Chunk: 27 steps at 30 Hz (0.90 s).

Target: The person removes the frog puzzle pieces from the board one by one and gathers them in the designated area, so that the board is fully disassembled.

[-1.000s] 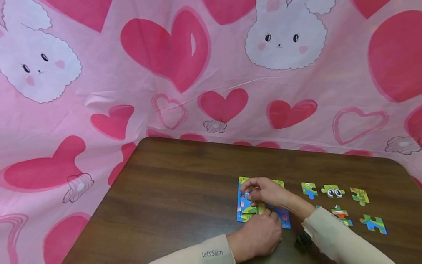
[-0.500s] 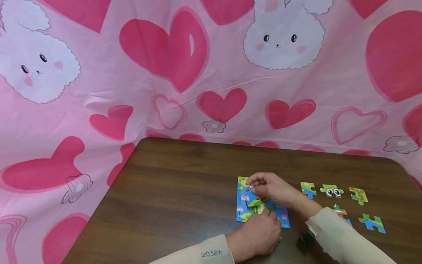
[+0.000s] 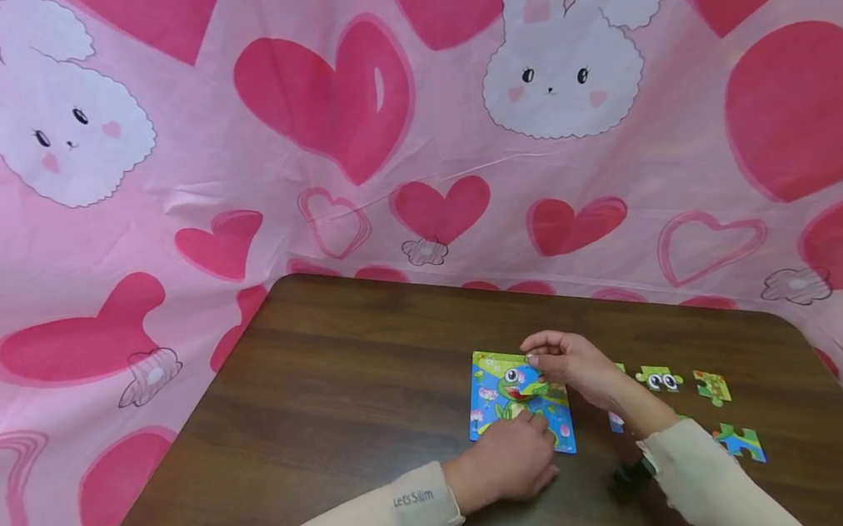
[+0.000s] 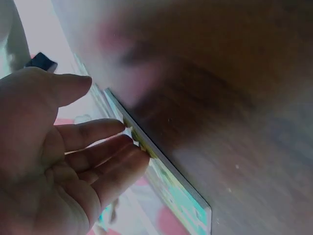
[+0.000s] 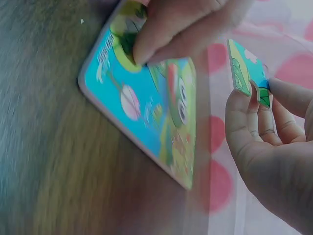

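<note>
A square puzzle board [image 3: 486, 412] printed with a green frog on blue lies on the table in the head view. My right hand [image 3: 577, 370] pinches a blue and green jigsaw piece [image 3: 530, 381] above the board's upper right part. The right wrist view shows that piece [image 5: 250, 68] raised off the board between thumb and fingers. My left hand [image 3: 508, 460] rests at the board's near edge. In the left wrist view, its fingers [image 4: 120, 178] are slightly bent with tips on the board [image 4: 183, 196], and its thumb stands apart.
Several loose jigsaw pieces lie to the right, among them one with two eyes [image 3: 660, 378], a green one [image 3: 713, 388] and a blue and green one [image 3: 742, 442]. Others are partly hidden by my right arm. A pink heart-patterned cloth [image 3: 360, 243] hangs behind the brown table [image 3: 314, 406].
My right hand has moved right and slightly up with the jigsaw piece, uncovering more of the frog picture. My left hand has stayed at the near edge.
</note>
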Available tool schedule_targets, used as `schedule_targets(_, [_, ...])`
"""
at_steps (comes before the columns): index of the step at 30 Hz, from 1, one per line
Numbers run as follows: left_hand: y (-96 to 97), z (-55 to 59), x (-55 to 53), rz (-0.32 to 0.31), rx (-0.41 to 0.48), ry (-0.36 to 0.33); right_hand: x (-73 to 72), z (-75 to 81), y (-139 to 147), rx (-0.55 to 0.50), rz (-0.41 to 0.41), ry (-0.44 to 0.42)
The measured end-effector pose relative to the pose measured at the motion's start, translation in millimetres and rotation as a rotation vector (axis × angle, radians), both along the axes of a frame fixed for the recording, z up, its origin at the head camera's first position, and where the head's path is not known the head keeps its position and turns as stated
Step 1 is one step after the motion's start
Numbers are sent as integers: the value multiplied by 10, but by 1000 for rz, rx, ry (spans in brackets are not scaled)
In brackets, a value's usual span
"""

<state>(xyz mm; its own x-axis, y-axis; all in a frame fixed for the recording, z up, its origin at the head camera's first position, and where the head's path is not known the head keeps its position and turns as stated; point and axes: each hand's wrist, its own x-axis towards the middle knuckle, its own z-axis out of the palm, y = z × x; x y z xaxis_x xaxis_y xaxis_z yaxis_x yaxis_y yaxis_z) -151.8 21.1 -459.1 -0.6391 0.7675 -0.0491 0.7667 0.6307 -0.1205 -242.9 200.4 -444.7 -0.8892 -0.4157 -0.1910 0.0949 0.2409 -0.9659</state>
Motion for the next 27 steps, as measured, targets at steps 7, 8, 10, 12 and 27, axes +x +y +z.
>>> schedule_targets(7, [-179,4,-150,-24,134,-71,108,71,391,-28,-52,-2])
schedule_targets(8, [-219,-2,-180,-18,150,-75,134,76,454,-19,-64,-2])
schedule_targets(10, [-307,-6,-243,5,174,-77,187,82,581,2,-92,-3])
schedule_targets(12, [-408,-5,-317,43,188,-109,246,87,702,20,-111,-4])
schedule_targets(27, [-807,-23,-720,253,86,-354,660,35,1283,106,-134,-62])
